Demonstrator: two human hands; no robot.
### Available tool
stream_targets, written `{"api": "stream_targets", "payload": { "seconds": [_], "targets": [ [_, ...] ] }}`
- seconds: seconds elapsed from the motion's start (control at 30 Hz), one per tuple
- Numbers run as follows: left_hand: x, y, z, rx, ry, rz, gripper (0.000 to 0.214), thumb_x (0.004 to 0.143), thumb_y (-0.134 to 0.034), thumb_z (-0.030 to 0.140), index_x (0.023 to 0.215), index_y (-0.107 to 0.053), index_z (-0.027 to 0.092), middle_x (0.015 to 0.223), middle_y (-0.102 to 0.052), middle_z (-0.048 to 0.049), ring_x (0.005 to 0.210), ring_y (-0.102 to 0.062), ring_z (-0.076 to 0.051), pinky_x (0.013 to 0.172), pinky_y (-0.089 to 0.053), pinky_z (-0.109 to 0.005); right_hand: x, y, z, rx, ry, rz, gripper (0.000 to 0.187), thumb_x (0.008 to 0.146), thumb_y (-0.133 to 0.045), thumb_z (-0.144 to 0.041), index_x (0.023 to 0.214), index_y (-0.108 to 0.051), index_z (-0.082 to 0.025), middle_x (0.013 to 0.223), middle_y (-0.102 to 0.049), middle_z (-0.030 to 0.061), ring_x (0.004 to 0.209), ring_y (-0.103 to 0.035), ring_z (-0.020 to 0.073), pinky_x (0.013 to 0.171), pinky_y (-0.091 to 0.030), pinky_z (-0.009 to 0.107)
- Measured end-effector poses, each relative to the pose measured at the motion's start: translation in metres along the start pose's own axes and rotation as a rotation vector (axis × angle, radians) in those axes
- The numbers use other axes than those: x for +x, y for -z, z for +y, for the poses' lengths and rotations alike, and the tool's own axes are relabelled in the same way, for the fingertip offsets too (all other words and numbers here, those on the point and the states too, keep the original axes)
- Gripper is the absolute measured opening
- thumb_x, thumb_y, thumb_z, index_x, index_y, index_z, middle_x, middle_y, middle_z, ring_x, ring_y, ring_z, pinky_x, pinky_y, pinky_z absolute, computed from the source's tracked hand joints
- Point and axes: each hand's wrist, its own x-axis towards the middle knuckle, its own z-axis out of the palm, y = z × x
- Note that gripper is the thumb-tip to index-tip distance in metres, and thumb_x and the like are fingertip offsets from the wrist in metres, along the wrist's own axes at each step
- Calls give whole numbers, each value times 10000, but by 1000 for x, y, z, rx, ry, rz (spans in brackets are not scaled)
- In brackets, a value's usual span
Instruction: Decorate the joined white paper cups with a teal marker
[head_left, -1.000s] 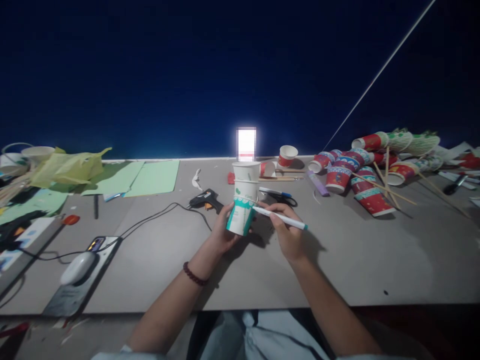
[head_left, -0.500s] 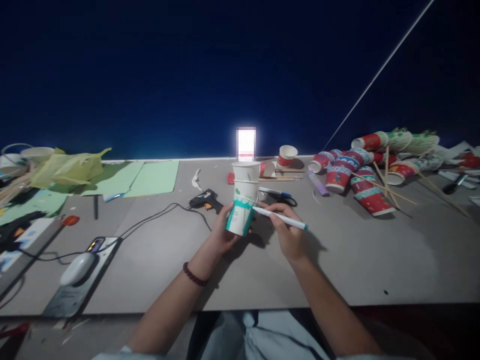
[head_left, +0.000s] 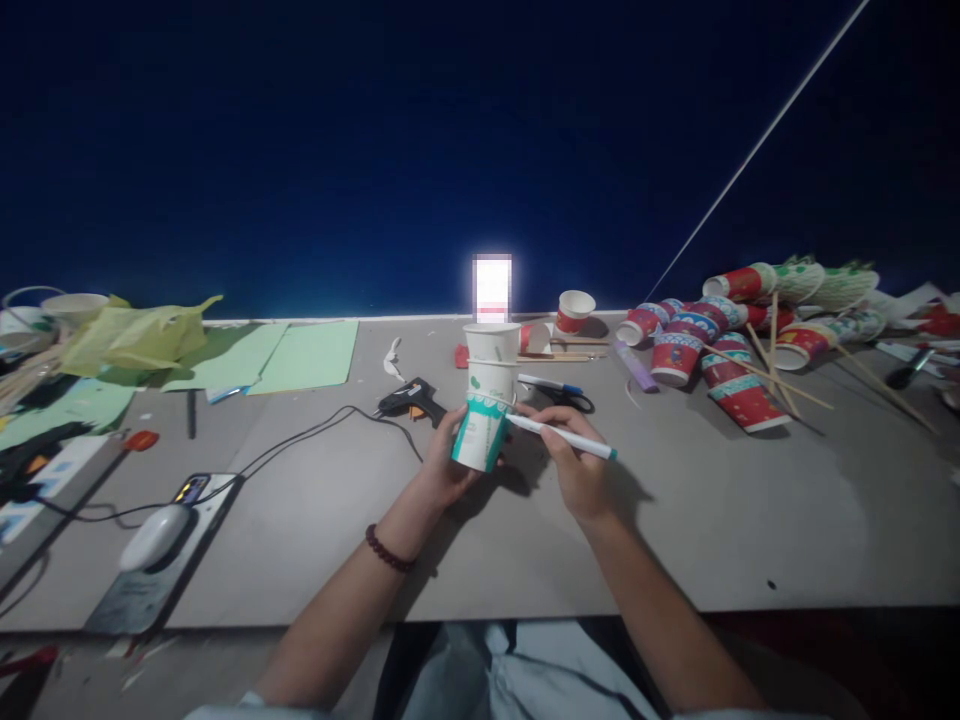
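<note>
A stack of white paper cups (head_left: 481, 430) stands nearly upright above the table, its lowest cup marked with green bands and a scalloped green edge. My left hand (head_left: 446, 460) is wrapped round the bottom cup from the left; some of its fingers are hidden behind. In my right hand (head_left: 577, 470) is a white marker pen (head_left: 570, 436) with a teal end, pinched like a writing tool. The pen's tip meets or nearly meets the right side of the green cup; I cannot tell which. Just behind lie a black hot glue gun (head_left: 414, 400) and another marker (head_left: 550, 385).
Decorated red cup stacks (head_left: 679, 350) and wooden sticks (head_left: 772, 375) lie at the right. A small red cup (head_left: 575, 312) stands at the back. On the left are green paper sheets (head_left: 307, 360), a yellow plastic bag (head_left: 139, 335), a power strip (head_left: 56, 490) and a cable (head_left: 300, 432).
</note>
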Motion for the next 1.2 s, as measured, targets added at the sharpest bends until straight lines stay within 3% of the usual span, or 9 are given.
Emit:
{"api": "stream_targets", "payload": {
  "seconds": [0.57, 0.9, 1.2],
  "targets": [
    [-1, -1, 0, 3, -4, -15, 356, 741, -684, 427, 909, -661, 114, 758, -695, -120, 645, -663, -215, 525, -522, -283, 0, 0, -1, 12, -3, -6, 40, 825, -615, -274, 817, -652, -260, 997, -781, 17, 1072, -698, 258, 945, -535, 410],
    [1, 1, -1, 13, -7, 0, 348, 774, -632, 428, 945, -657, 125, 769, -702, -121, 662, -659, -224, 524, -523, -298, -1, 0, 4, 22, -35, 33, 96, 846, -607, -354, 859, -614, -260, 993, -774, 29, 1029, -713, 255, 914, -554, 414],
    [0, 1, -1, 8, -11, -28, 320, 800, -613, 418, 923, -659, 127, 764, -706, -113, 652, -669, -218, 510, -526, -286, 0, 0, 1, 26, -7, 0, 51, 840, -614, -310, 842, -639, -266, 1010, -777, 12, 1069, -699, 250, 952, -533, 408]
  ]
}}
